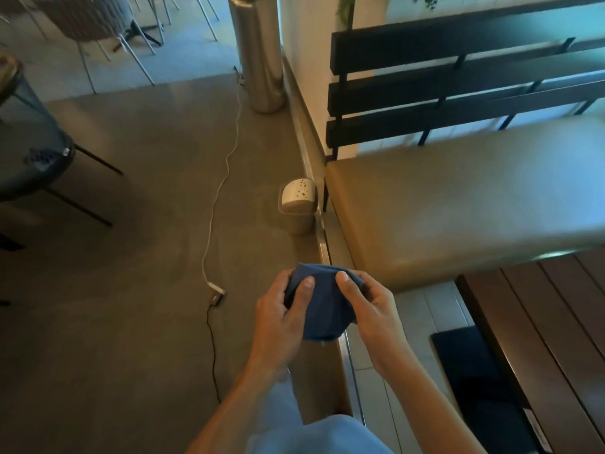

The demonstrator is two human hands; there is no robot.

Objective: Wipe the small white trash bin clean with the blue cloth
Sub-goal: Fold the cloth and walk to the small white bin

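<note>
A person looks down at their own two hands, which hold a bunched blue cloth [319, 303] between them at the lower middle of the view. The left hand [281, 317] wraps the cloth's left side, fingers curled behind it and thumb pressed onto its front. The right hand [370, 304] grips the right side the same way, thumb on top near the upper edge. The cloth hangs as a rounded bundle, its longer axis running up and down between the hands.

Well beyond the hands, on the grey floor [131, 257], stands the small white trash bin [298, 206]. It is upright, its long axis vertical, with a domed swing lid facing up and towards the viewer. Brownish spots mark the lid. The bin sits just beside a metal floor rail [322, 237] and close to the end of a tan cushioned bench [458, 204] with dark slats [425, 93] for a back.

A white cable [222, 178] snakes across the floor to the bin's left, ending at a small adapter [216, 294]. A tall steel cylinder [258, 54] stands farther back by the wall. A dark table [29, 152] fills the left edge.
</note>
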